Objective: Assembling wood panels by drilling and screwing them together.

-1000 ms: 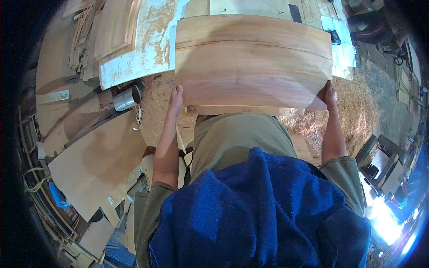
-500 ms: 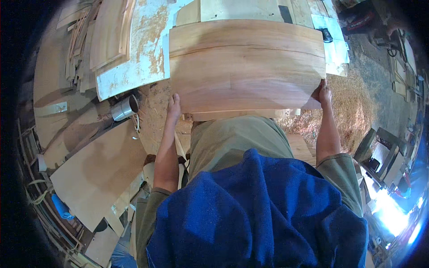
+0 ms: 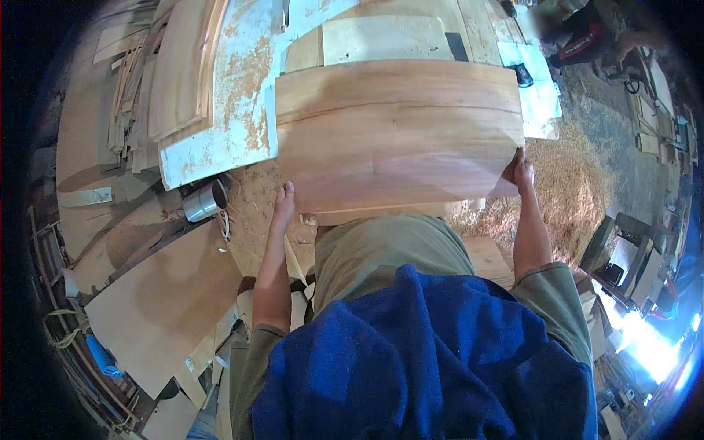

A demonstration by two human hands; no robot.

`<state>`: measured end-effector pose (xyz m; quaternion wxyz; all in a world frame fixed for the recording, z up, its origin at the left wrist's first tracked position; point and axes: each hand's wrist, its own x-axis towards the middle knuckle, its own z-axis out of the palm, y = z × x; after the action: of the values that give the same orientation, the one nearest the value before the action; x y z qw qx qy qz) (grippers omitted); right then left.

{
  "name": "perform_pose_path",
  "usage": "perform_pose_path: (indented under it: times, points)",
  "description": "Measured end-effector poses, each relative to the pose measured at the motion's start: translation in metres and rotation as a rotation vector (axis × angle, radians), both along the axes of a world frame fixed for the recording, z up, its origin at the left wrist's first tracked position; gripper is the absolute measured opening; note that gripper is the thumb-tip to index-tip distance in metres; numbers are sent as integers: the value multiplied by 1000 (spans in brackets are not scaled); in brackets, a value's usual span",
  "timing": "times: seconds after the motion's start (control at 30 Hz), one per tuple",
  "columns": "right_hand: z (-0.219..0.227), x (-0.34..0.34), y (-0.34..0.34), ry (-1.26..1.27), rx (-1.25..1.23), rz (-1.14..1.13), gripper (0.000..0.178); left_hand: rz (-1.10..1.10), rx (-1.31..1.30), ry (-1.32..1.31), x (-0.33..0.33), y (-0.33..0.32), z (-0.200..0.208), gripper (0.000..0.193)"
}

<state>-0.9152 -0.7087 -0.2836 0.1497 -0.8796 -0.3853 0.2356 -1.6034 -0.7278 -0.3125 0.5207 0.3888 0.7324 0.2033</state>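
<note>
A wide, smooth wooden panel point(image 3: 400, 136) with a dark grain line lies in front of my lap, over the near side of the work table. My left hand point(image 3: 284, 202) grips its near left edge, thumb on top. On the other side, my right hand point(image 3: 523, 173) closes round the panel's right edge near the corner. The fingers of both hands are mostly hidden under the wood. Below the panel's near edge, a strip of lighter wood point(image 3: 367, 215) shows.
Several boards point(image 3: 182, 70) lie on the white, sawdust-strewn table point(image 3: 242, 95) at the left. A metal cylinder point(image 3: 205, 199) and a large flat sheet point(image 3: 165, 297) are lower left. Wood shavings point(image 3: 568, 176) heap at right. Another person point(image 3: 587, 33) is at the far right.
The whole scene sits lower in the picture, and more of the other person shows at the far right. Both hands keep their hold on the panel.
</note>
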Motion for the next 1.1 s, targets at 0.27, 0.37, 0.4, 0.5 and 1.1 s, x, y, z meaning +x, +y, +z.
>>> perform_pose_path:
  times: [0.27,0.37,0.4,0.5,1.1]
  points:
    - [13,-12,41,-235,-38,-101,51,-78,459,602,62,63,55,51]
    - [26,-35,38,-299,95,-149,52,-200,618,617,110,71,72,44]
    - [29,-39,39,-330,97,-139,51,-283,663,518,126,72,70,44]
    - [48,-42,60,-330,141,-120,50,-411,838,296,195,96,78,45]
    - [71,50,405,-158,428,528,33,-731,804,767,344,178,104,50]
